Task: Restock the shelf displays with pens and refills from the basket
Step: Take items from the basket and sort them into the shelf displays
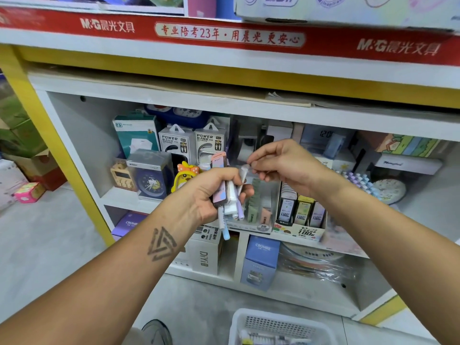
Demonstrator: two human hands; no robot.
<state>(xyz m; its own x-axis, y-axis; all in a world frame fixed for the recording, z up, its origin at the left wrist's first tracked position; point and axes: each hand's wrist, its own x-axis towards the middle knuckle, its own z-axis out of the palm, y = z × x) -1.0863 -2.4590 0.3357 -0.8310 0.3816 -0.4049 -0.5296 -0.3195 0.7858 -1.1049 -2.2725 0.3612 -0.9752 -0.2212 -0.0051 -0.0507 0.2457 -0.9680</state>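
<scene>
At frame centre the left hand (211, 192) grips a bundle of pens and refills (227, 195), while the right hand (278, 165) pinches one white pen (243, 175) out of it. Judging by this, sorting is underway; next that pen needs a slot in the clear display (258, 207) just behind. The shelf (224, 100) overhead leaves little headroom, and the basket (281, 324) sits at lower centre.

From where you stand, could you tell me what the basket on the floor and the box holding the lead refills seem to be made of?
The basket looks like white moulded plastic, matt, judging by its slotted grid wall and rounded rim. The refill box looks like printed cardboard with a slightly glossy face, judging by its flat front panel with coloured print; I can't rule out thin plastic.
</scene>
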